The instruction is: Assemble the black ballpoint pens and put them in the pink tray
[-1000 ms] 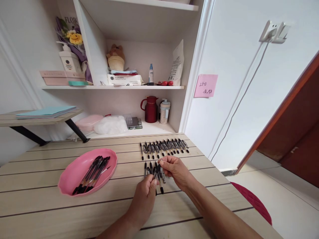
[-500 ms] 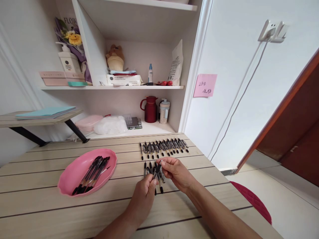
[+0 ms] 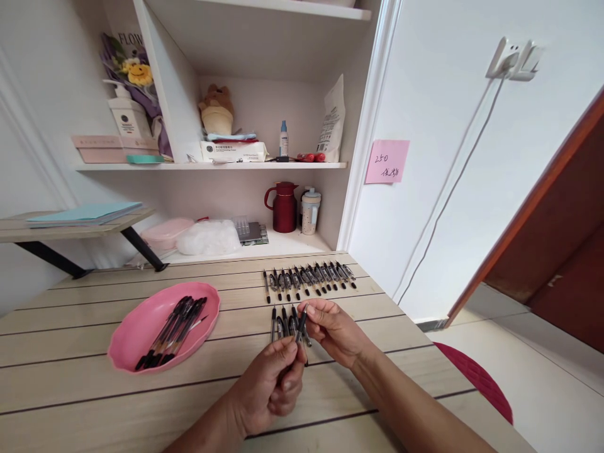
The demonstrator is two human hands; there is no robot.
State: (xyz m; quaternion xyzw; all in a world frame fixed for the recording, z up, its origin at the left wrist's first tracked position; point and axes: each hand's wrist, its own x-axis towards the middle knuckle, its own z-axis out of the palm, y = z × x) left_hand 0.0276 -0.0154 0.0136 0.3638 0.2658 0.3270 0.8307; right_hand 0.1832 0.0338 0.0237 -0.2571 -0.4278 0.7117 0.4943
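Both my hands hold one black pen point(image 3: 301, 322) above the wooden table point(image 3: 94, 390). My left hand point(image 3: 274, 387) pinches its lower end, fingers curled. My right hand point(image 3: 336, 330) pinches its upper end. Just beyond the hands lies a short row of black pens point(image 3: 282, 319) on the table. Farther back a long row of pens point(image 3: 309, 279) lies side by side. A pink oval tray point(image 3: 141, 327) at the left holds several more black pens point(image 3: 173, 330).
White shelves behind the table hold a red jug point(image 3: 284, 207), a cup point(image 3: 312, 211), a pink box point(image 3: 166, 231) and a plastic bag point(image 3: 208, 237). A pink note point(image 3: 387, 162) sticks on the wall. The table's right edge drops to the floor beside a red mat point(image 3: 476, 380).
My left hand has drawn back toward me and curled more, still gripping the pen. The pen has turned more upright between the hands. The right hand has barely shifted.
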